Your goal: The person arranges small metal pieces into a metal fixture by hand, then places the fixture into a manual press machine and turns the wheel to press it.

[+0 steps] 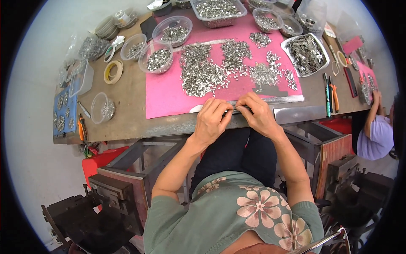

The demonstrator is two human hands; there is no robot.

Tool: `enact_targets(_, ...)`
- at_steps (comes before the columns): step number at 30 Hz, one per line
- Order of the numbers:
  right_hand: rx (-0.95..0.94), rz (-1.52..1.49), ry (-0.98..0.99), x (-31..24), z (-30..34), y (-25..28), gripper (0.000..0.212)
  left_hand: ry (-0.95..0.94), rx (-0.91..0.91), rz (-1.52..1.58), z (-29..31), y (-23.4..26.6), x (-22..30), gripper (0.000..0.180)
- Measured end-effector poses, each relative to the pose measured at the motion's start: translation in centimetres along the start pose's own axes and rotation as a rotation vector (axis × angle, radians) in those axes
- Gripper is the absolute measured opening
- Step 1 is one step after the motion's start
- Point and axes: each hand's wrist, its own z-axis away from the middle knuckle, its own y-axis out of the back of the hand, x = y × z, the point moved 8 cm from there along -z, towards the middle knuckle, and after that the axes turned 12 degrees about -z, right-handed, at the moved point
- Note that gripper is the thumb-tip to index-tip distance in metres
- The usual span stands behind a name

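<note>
At a workbench, a person's left hand and right hand nearly meet over the near edge of a pink mat. Each hand's thumb and fingertips are pinched around a small dark piece between them, mostly hidden, its shape impossible to tell. From the hands, a broad heap of shiny metal bits lies at 11 o'clock, thin silvery pins at 1, a white tray of darker parts at 2, orange-handled pliers at 3, and a clear tub at 9.
</note>
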Motion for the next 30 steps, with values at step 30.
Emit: enact_targets(30, 0.006, 0.245, 0.148, -1.4, 0.7, -0.9, 0.013, 0.110, -0.064, 0.087, 0.7, -0.4, -1.0, 0.013)
